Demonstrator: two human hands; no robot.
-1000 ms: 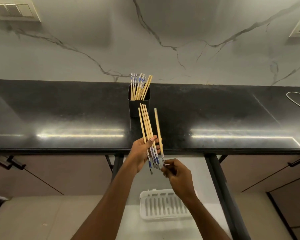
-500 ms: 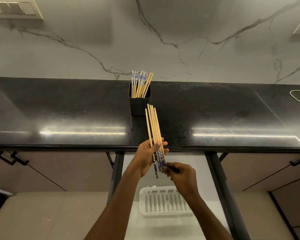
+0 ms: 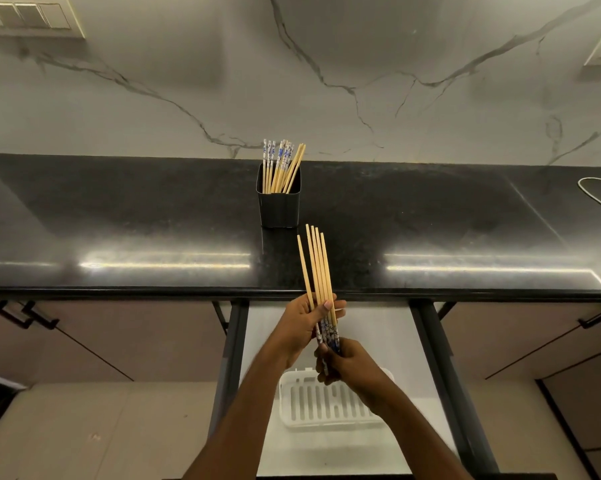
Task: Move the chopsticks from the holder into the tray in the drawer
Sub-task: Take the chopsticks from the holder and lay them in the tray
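My left hand (image 3: 302, 323) curls around a bundle of chopsticks (image 3: 318, 268), plain tips toward 12 o'clock. My right hand (image 3: 349, 363), at its 5 o'clock, pinches the patterned ends, I think to even them. The tray (image 3: 327, 419) lies below at 6 o'clock. The holder (image 3: 279, 209), at 11 o'clock, has other chopsticks (image 3: 281, 164).

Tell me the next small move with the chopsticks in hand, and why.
Probably lower the bundle of chopsticks toward the white tray and lay it in. The left hand holds the shafts, the right hand grips the patterned ends, and the tray lies just below them in the open drawer. More wait in the holder.
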